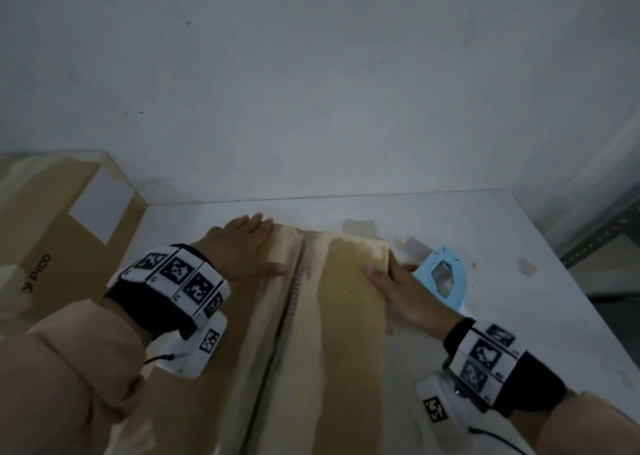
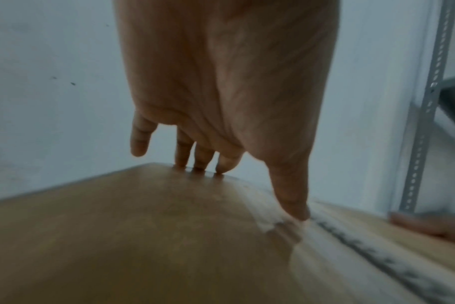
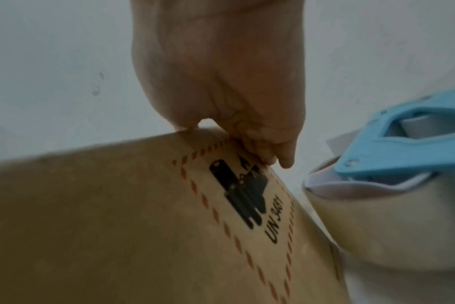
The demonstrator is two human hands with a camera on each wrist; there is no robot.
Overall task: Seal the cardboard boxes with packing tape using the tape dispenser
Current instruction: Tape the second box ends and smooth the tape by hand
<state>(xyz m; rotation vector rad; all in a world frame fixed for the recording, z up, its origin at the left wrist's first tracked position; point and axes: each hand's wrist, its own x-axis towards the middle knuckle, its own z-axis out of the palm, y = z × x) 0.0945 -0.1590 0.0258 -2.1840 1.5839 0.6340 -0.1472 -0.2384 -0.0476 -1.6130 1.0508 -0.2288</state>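
The left hand (image 1: 246, 250) lies flat, fingers straight, on the box (image 1: 332, 333); the right hand (image 1: 401, 292) grips its right edge, beside the dispenser (image 1: 445, 280).

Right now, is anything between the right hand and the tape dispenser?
Nothing visible. The right hand grips the cardboard box at its right edge, and the blue tape dispenser sits on the table just beyond it, unobstructed.

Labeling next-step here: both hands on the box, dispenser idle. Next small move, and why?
Probably the right hand lets go of the box edge and reaches for the blue tape dispenser beside it; the left hand already rests flat on top.
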